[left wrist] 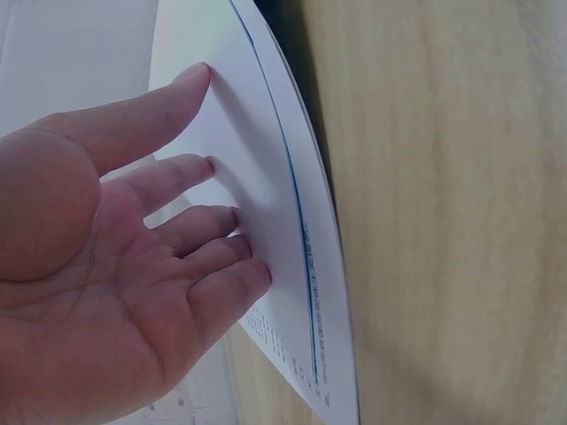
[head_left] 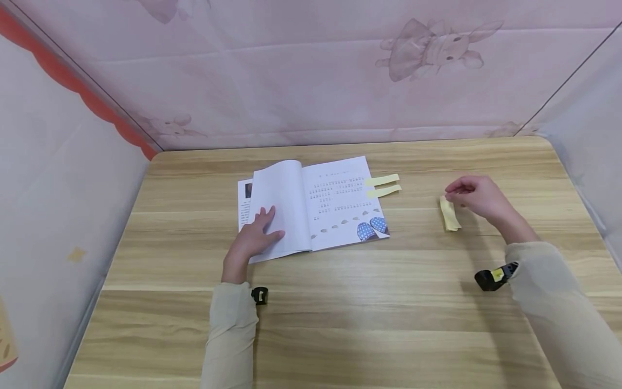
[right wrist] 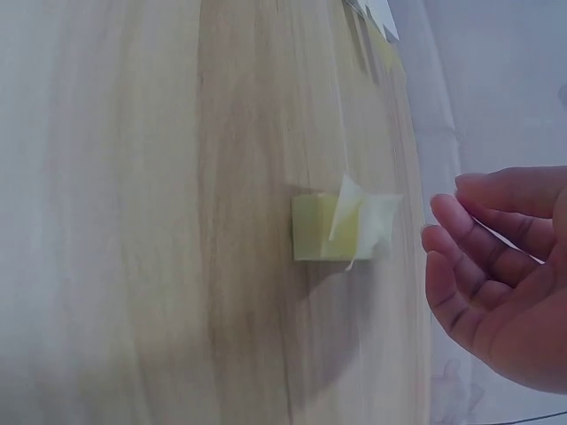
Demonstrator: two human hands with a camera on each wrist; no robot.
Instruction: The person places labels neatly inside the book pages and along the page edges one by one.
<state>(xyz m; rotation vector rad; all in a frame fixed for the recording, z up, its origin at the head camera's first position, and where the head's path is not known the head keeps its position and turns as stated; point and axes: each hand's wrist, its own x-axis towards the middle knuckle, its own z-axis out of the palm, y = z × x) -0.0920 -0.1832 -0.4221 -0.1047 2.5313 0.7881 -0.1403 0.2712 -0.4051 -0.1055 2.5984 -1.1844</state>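
An open book [head_left: 340, 216] lies on the table, its left-hand page a bare white, with two yellow sticky notes [head_left: 384, 180] jutting from the right edge. My left hand [head_left: 255, 236] rests on the left-hand page, fingers spread; the left wrist view shows the palm [left wrist: 115, 283] and fingertips against the paper. To the right lies a small pad of yellow sticky notes [head_left: 450, 214], its top strips curling up in the right wrist view. My right hand [head_left: 478, 197] is at the pad's far end. There its fingers [right wrist: 478, 243] are loosely bent, apart from the pad, with nothing between them.
The wooden table [head_left: 369, 302] meets a pink printed wall panel [head_left: 272, 81] at the back, with pale panels on both sides. Black wrist cameras sit on both sleeves. Another printed sheet [head_left: 244, 202] shows beneath the book's left side.
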